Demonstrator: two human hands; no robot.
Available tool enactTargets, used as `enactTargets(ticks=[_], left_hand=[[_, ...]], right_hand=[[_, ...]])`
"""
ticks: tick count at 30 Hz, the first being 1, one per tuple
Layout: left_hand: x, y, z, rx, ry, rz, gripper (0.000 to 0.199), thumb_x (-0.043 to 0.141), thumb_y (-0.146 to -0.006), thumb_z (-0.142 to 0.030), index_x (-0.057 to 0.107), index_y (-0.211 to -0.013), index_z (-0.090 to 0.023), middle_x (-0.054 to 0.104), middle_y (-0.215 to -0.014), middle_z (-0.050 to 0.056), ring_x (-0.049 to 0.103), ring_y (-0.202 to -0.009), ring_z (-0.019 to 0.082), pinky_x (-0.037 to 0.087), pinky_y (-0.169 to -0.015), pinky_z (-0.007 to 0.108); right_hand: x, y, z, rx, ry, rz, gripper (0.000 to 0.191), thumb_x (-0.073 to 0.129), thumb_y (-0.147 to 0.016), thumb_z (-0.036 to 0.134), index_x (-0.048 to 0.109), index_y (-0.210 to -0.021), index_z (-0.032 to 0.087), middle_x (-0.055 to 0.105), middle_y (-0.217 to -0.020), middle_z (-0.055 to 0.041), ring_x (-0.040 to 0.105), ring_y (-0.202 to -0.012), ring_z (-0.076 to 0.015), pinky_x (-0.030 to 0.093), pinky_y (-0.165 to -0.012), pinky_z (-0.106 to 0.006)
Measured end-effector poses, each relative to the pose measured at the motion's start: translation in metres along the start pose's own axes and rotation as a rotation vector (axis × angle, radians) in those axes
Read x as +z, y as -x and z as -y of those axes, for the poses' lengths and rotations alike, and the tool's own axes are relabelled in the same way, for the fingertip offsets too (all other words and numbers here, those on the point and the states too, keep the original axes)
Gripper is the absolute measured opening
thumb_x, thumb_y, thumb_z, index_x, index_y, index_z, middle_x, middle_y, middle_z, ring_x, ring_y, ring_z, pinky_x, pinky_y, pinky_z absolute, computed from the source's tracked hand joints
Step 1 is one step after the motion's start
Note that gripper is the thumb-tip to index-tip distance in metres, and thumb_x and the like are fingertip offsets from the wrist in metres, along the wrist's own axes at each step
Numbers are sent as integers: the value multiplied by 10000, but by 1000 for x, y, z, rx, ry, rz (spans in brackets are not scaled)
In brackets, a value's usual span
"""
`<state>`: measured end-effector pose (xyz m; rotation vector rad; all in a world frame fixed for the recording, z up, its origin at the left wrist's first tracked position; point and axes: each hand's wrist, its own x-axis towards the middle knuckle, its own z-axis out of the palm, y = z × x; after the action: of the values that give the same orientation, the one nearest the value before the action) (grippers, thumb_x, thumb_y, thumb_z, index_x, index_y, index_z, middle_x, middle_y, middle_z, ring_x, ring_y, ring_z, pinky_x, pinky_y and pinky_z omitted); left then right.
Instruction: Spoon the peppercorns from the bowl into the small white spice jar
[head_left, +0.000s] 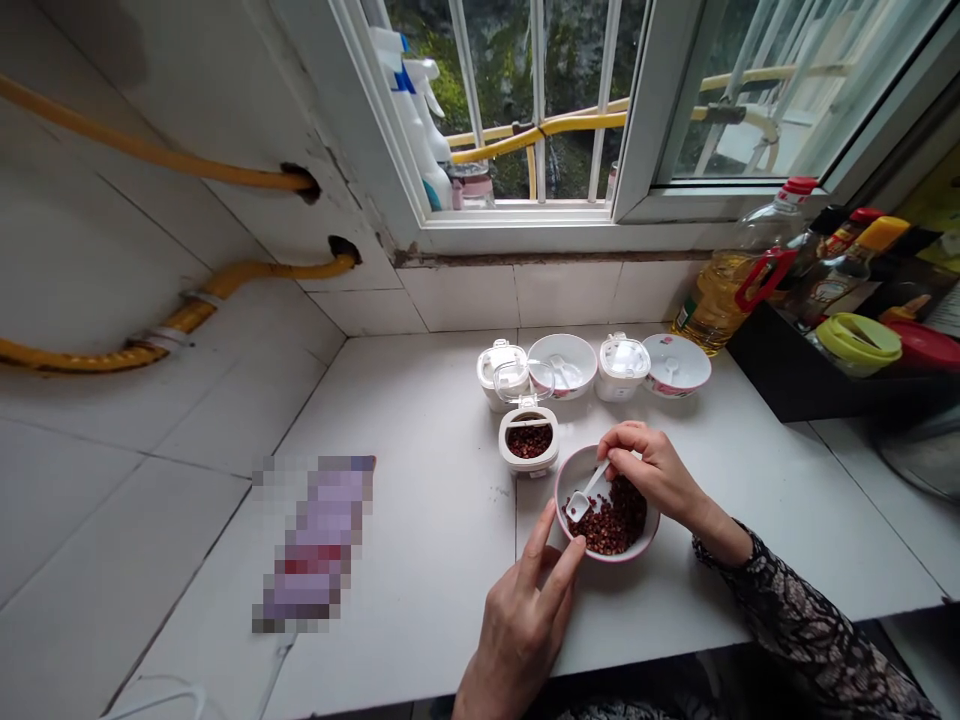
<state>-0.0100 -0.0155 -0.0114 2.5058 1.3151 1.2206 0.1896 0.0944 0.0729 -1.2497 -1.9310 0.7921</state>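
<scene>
- At eight o'clock of the pink-rimmed bowl (579, 476): left hand (525, 605), with index finger and thumb spread apart, tips at the rim; lower fingers partly hidden, so impossible to tell their curl.
- At ten o'clock: open jar (528, 463) with dark red grains (529, 440) inside; probably light and stiff, best to hold around the body.
- Inside the bowl, toward eleven o'clock: white spoon (588, 491), seemingly plastic, light, slightly flexible; best to pinch by the handle.
- On the white counter (420, 560), about five o'clock from the view's centre: the bowl itself; probably hard, smooth, perhaps breakable, best to steady by the rim.
- Within, mostly from two to seven o'clock: grain heap (619, 525); dry-looking, light, easy to scatter.
- At two o'clock: right hand (660, 475), with thumb and fingertips pinched together on the spoon handle.
</scene>
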Motion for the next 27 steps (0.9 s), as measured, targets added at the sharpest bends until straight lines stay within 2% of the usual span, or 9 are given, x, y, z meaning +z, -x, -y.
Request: enactTargets(ticks=[3, 7, 9, 12, 16, 21, 25, 27], left_hand=[[-1, -1, 0, 5, 1, 2, 451, 522, -925, -40, 523, -1356, -174, 412, -1500, 224, 692, -1002, 190, 579, -748, 263], [-1, 0, 0, 9, -3, 2, 452, 531, -915, -28, 531, -1345, -166, 409, -1499, 231, 686, -1030, 210, 578, -746, 272], [-1, 0, 1, 9, -1, -2, 456, 527, -911, -17, 533, -1343, -165, 405, -1501, 232, 685, -1030, 210, 578, -751, 274], [-1, -1, 1, 11, -2, -5, 463, 520, -912, -17, 525, -1351, -165, 414, -1496, 229, 690, -1001, 195, 577, -750, 270], [-1, -1, 1, 10, 0, -2, 463, 521, -915, -27, 518, -1357, -167, 416, -1497, 226, 686, -1021, 198, 580, -754, 267], [-1, -1, 1, 4, 10, 3, 464, 520, -916, -23, 518, -1357, -169, 415, -1497, 229, 689, -1013, 188, 581, -759, 266], [-1, -2, 1, 10, 3, -5, 448, 507, -928, -39, 516, -1356, -173, 422, -1494, 229, 691, -1020, 195, 588, -744, 265], [-1, -2, 1, 9, -1, -5, 444, 501, -930, -42, 517, -1352, -177, 424, -1494, 224, 690, -1031, 202, 591, -744, 268]], right_hand=[[-3, -1, 0, 1, 8, -14, 216, 445, -801, 133, 618, -710, 224, 667, -554, 7, 619, -753, -208, 444, -837, -376], [-3, -1, -2, -177, 184, -37, 201, 443, -809, 108, 599, -739, 214, 664, -614, 22, 581, -638, -161, 379, -962, -440], [-1, 0, -2, -250, 252, 0, 197, 440, -813, 96, 593, -759, 208, 671, -650, 21, 560, -602, -143, 349, -991, -460], [3, 1, -1, -280, 226, 87, 217, 421, -814, 75, 587, -772, 208, 673, -657, 27, 546, -579, -132, 349, -997, -458], [3, 1, 1, -169, 98, 88, 234, 421, -809, 77, 596, -745, 218, 648, -589, 42, 551, -585, -141, 369, -996, -440], [-3, -1, 3, 42, -52, 13, 208, 460, -785, 142, 622, -681, 221, 662, -560, 2, 615, -765, -201, 452, -864, -372], [-6, -2, 4, 212, -280, 43, 155, 483, -754, 213, 627, -701, 195, 642, -555, 6, 582, -574, -151, 468, -646, -292], [-6, -3, 4, 280, -375, 50, 143, 502, -741, 246, 628, -711, 187, 634, -552, 7, 572, -537, -139, 453, -585, -272]])
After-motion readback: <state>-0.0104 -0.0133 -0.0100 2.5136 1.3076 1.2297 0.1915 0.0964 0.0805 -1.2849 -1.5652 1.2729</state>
